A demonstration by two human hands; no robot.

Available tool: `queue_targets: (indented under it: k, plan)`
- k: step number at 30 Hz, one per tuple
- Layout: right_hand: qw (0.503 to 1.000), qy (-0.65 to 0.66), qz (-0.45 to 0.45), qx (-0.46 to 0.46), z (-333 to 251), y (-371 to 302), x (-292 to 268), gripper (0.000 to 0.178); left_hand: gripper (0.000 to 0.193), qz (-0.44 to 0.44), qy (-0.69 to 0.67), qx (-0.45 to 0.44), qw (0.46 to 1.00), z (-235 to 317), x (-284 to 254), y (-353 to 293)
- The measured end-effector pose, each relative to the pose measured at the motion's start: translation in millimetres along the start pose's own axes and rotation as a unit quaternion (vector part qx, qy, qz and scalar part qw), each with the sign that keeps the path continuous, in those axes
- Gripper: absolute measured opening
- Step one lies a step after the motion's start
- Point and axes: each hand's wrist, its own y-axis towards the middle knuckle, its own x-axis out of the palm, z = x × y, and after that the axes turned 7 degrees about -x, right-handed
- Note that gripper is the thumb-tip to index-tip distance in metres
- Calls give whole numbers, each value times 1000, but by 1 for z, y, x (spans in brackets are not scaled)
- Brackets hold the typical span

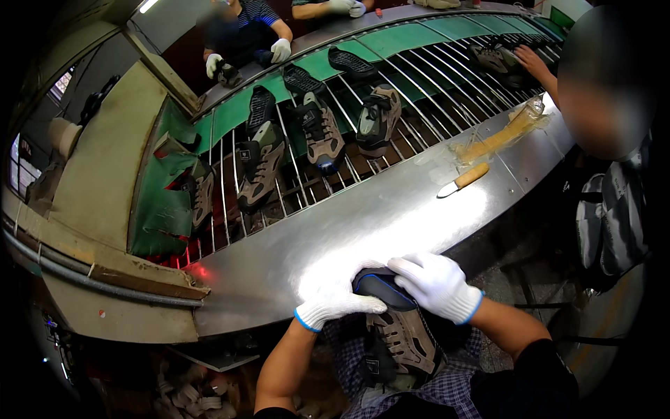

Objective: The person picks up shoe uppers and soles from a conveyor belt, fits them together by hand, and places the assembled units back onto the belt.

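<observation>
A brown and black laced shoe (405, 339) rests against my lap with its toe end pointing away from me. Over that toe end is a smooth dark grey piece (385, 292) with a blue line along its edge; whether it is the sole's front cannot be told. My left hand (338, 297), in a white knit glove, wraps the left side of the toe, thumb across the dark piece. From the right, my gloved right hand (438, 285) grips the same end with bent fingers. The shoe's underside is hidden.
A metal-topped bench (335, 255) curves ahead of me. On it lie a wooden-handled knife (464, 180) and yellowish tape (499, 140). Beyond, a metal-rod conveyor (433, 115) carries several shoes (321, 133) and dark soles (352, 63). Co-workers stand opposite; another person's hand (534, 64) reaches a shoe at right.
</observation>
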Motion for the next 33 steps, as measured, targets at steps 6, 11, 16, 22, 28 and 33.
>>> queue_targets:
  k: [6, 11, 16, 22, 28, 33]
  plan:
    - [971, 197, -100, 89, 24, 42, 10, 41, 74, 29, 0, -12, 1000, 1, 1, 5]
    - [945, 201, -174, 191, -11, -4, -46, 64, 70, 3, 40, -1, 999, 1, -4, 0]
    - [950, 148, -240, 137, -13, -36, -37, 85, 46, -6, 310, 119, 943, 40, -11, 10]
    - [992, 91, 1, 86, 26, -44, 22, 58, 32, 71, 334, 65, 938, 56, 19, 27]
    - [980, 144, -103, 86, -3, -29, -6, 67, 34, 126, 363, 26, 923, 40, 18, 24]
    - [983, 88, -156, 28, -22, -44, -27, 72, 37, 146, 297, 40, 943, 37, 25, 27]
